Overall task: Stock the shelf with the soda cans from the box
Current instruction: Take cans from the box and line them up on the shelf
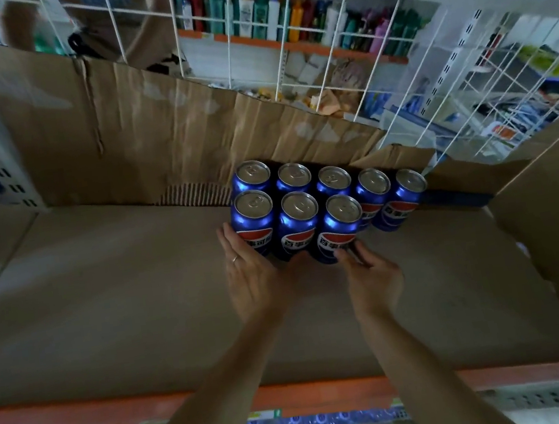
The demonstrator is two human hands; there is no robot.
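- Head view: eight blue soda cans (327, 201) stand upright in two rows on the cardboard-lined shelf (122, 305), against its cardboard backing.
- Front cans carry a red, white and blue Pepsi globe with white Chinese characters.
- Left hand (250, 273), fingers straight, presses flat on the front-left can (252, 222).
- Right hand (369, 274) curls its fingertips round the front-right can (339, 228).

Left hand (250, 280) flat; right hand (373, 279) fingers seemingly curled.
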